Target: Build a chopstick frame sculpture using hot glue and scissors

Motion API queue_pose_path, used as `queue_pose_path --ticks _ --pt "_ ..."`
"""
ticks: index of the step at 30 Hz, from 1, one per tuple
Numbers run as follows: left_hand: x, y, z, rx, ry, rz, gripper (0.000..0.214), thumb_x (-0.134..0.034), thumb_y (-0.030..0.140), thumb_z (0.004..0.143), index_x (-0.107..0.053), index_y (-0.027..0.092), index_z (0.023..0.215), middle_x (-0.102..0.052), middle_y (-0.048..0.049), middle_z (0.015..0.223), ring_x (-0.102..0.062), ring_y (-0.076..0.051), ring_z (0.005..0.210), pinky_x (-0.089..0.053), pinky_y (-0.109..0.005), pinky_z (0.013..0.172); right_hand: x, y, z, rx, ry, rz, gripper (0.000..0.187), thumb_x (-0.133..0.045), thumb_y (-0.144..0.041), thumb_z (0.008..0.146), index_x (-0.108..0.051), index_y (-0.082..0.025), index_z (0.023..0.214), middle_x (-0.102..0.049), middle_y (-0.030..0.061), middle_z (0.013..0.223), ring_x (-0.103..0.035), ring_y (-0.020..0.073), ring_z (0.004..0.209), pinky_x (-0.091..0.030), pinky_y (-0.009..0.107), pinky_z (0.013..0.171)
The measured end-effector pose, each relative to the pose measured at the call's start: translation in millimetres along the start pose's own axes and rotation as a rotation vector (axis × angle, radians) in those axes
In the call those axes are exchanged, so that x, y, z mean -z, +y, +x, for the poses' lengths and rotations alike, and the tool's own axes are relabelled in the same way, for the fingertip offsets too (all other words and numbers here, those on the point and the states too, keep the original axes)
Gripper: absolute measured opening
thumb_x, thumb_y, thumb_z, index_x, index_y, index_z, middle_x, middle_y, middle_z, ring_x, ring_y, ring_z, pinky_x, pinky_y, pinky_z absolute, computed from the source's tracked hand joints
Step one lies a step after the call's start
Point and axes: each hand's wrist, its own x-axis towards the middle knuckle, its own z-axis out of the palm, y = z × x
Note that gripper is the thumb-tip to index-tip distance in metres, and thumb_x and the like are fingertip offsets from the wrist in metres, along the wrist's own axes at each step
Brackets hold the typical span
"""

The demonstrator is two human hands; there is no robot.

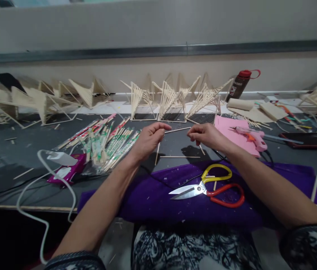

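Both hands are over the dark table, each at one end of a thin wooden stick (178,130). My left hand (150,138) pinches near its left end, index finger reaching forward. My right hand (207,135), fingers curled, closes at its right end. Two side sticks run toward me from under the hands, and a loose-looking front stick (180,157) lies across, roughly outlining a four-sided frame. Fingers hide the corners, so I cannot tell whether they are joined. Nearer me, scissors (200,188) with one yellow and one red handle lie open on purple cloth (153,202).
Behind stand twisted stick models (169,98), with more models (44,103) at left. Wrapped chopsticks (109,144) and a magenta power strip (68,170) with a white cable lie left. At right are a pink glue gun (250,138), a phone (310,140) and a bottle (238,85).
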Motion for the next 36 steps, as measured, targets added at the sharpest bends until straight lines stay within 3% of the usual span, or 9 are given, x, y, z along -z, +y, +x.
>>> queue_pose_path --ticks 5,8,10,14,20,26,36 --pt "9.5 -12.7 -19.2 -0.009 0.027 0.163 0.035 -0.045 0.04 0.081 -0.066 0.023 0.103 -0.048 0.0036 0.051 -0.04 -0.008 0.045 -0.034 -0.019 0.047 11.6 27.4 -17.8 -0.012 0.064 -0.307 0.02 -0.051 -0.024 0.077 -0.068 -0.016 0.083 -0.066 -0.0002 0.068 -0.059 0.0108 0.056 -0.04 0.019 0.054" --pt "13.9 -37.3 -12.0 -0.066 0.103 0.421 0.031 -0.051 0.031 0.077 -0.066 0.023 0.103 -0.066 0.0003 0.073 -0.056 -0.012 0.065 -0.043 -0.022 0.063 20.5 46.3 -23.6 -0.038 0.068 -0.532 0.019 -0.052 -0.02 0.074 -0.07 -0.017 0.082 -0.069 0.0013 0.073 -0.06 0.0129 0.065 -0.039 0.02 0.058" --pt "14.9 -54.1 -5.4 -0.069 0.104 0.549 0.034 -0.052 0.023 0.073 -0.065 0.023 0.105 -0.069 -0.0013 0.093 -0.06 -0.014 0.08 -0.044 -0.023 0.074 23.9 51.4 -26.2 -0.042 0.048 -0.614 0.02 -0.053 -0.019 0.073 -0.07 -0.017 0.083 -0.07 0.0022 0.079 -0.061 0.0137 0.07 -0.039 0.02 0.061" --pt "15.7 -72.3 -3.8 -0.038 0.106 0.685 0.031 -0.049 0.028 0.077 -0.066 0.024 0.102 -0.07 -0.0009 0.098 -0.061 -0.016 0.088 -0.043 -0.023 0.078 21.7 48.9 -27.9 -0.013 -0.028 -0.712 0.023 -0.052 -0.022 0.076 -0.069 -0.02 0.092 -0.07 0.0021 0.087 -0.061 0.0148 0.077 -0.038 0.02 0.063" --pt "8.5 -65.7 -15.7 0.007 0.073 0.902 0.034 -0.041 0.041 0.084 -0.068 0.024 0.096 -0.071 -0.0012 0.092 -0.062 -0.019 0.083 -0.041 -0.026 0.069 10.3 46.1 -26.9 0.014 -0.103 -0.807 0.022 -0.052 -0.024 0.077 -0.066 -0.023 0.094 -0.068 0.0031 0.093 -0.06 0.017 0.082 -0.036 0.022 0.064" --pt "-0.7 -57.2 -18.0 0.128 -0.02 0.926 0.041 -0.05 0.046 0.077 -0.06 0.023 0.11 -0.07 -0.0011 0.084 -0.062 -0.018 0.076 -0.037 -0.025 0.061 6.8 45.5 -25.9 0.02 -0.115 -0.812 0.024 -0.05 -0.024 0.079 -0.066 -0.023 0.097 -0.067 0.004 0.095 -0.059 0.0172 0.084 -0.036 0.022 0.064" --pt "7.8 -64.5 -21.9 0.067 -0.104 0.818 0.039 -0.055 0.028 0.069 -0.057 0.021 0.108 -0.067 0.0005 0.08 -0.06 -0.014 0.07 -0.038 -0.023 0.059 4.9 49.0 -25.7 0.055 -0.111 -0.804 0.023 -0.049 -0.024 0.079 -0.066 -0.022 0.095 -0.066 0.0047 0.095 -0.059 0.0176 0.085 -0.035 0.023 0.063"
